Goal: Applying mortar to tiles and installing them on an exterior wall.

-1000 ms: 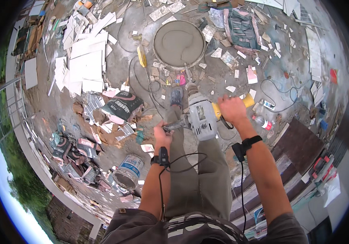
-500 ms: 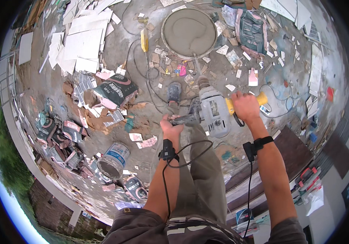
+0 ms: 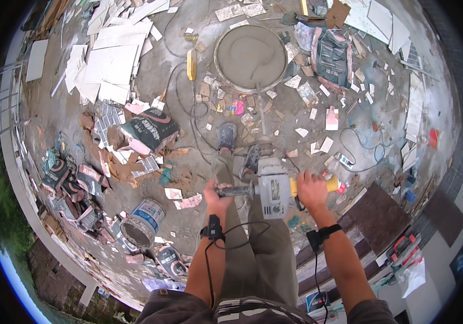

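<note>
My left hand (image 3: pixel 218 197) is closed round the black side handle (image 3: pixel 237 190) of a grey power drill (image 3: pixel 273 189). On its right, my right hand (image 3: pixel 312 190) grips the yellow rear handle (image 3: pixel 332 184). A long mixing shaft (image 3: pixel 263 116) runs from the drill's chuck to the near edge of a round tub (image 3: pixel 216 66). Smooth grey wet mortar (image 3: pixel 250 51) fills the tub, with a curved ridge on its surface. The shaft's far end meets the near rim; how much of it sits in the mortar is hidden.
White boards (image 3: pixel 114 56) lie at far left. Torn dark bags (image 3: pixel 153 129) and a mortar-smeared bucket (image 3: pixel 144 221) stand at left. A cable (image 3: pixel 192 108) with a yellow block (image 3: pixel 191 65) crosses the floor. Tile scraps surround the tub; brown panels (image 3: pixel 380 216) lie at right.
Both hands and the drill have come back toward my body and slightly left. The shaft reaches less far over the tub. My view has shifted a little.
</note>
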`<state>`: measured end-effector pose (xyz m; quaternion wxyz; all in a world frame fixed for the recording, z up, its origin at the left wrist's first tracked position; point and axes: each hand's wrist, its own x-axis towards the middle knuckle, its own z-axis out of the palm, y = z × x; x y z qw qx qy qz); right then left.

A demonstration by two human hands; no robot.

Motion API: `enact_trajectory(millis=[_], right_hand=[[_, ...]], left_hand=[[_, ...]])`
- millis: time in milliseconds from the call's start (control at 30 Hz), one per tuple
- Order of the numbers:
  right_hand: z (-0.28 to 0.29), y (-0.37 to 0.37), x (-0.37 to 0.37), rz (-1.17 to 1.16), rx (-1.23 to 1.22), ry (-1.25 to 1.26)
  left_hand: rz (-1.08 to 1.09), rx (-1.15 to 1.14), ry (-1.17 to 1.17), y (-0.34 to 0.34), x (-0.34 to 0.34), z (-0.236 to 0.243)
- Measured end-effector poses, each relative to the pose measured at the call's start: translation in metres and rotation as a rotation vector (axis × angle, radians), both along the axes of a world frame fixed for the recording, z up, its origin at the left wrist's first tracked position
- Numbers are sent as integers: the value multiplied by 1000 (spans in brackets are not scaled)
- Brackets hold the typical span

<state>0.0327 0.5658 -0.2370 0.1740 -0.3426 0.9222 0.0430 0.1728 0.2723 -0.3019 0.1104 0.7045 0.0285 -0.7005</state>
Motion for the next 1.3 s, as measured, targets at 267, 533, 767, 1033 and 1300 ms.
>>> enact_trajectory(millis=[267,533,767,1033,1300], right_hand=[[-25,8,36,-61,-67,-48],[-44,4,52,-83,-77,-95],[-44,-20,64,-102,-62,-150],[-38,-21,54,-91,-34,-144],[-8,-23,43,-80,48,-204]], left_hand=[[-64,1,64,-7,18,-7],[-80,-4,54,-20,26,-19],[-126,-50,-74,-47,36,-33],[-131,-21,-122,-43,34,-35],[-72,7,-64,-34,32,-20]])
